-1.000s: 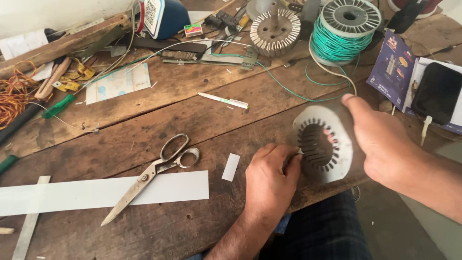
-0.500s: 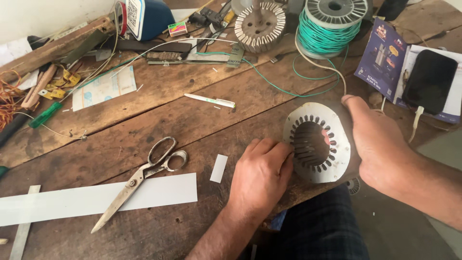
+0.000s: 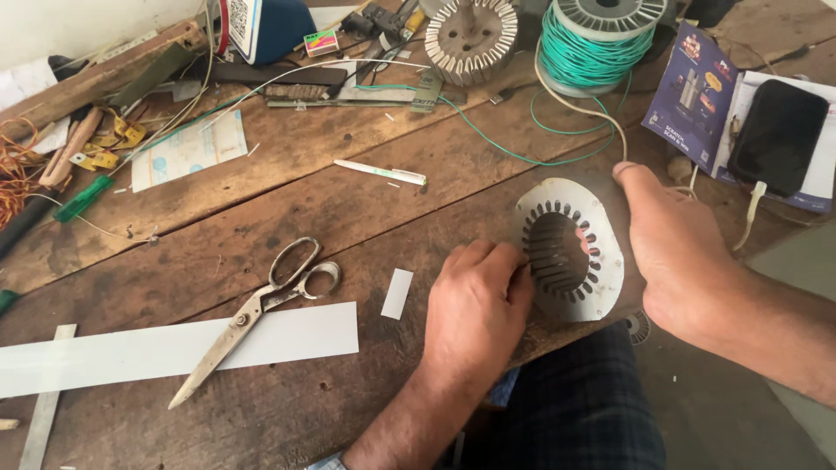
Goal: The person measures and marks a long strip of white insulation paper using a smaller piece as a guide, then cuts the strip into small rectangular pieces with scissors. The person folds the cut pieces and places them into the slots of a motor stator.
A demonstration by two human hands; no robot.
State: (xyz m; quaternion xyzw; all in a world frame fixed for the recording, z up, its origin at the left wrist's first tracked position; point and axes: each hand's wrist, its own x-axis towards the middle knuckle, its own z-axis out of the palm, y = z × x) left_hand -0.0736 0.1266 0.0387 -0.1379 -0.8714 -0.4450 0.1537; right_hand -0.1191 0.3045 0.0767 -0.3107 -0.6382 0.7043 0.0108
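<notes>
Left hand point(image 3: 477, 300) fingertips hidden against slotted metal ring point(image 3: 570, 252), right hand point(image 3: 675, 252) covers ring's right edge, green wire spool point(image 3: 596, 39) cut off at top.

stator core point(image 3: 570, 248) tilted up further, bore now facing the camera at the bench's near edge. left hand point(image 3: 477, 305) shifted right, fingertips now touching the core's left rim. right hand point(image 3: 675, 252) repositioned along its right side.

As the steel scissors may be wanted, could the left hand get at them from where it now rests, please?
Probably yes: the left hand rests beside the round slotted metal stator core, and only a small white paper slip lies between it and the steel scissors.
</notes>
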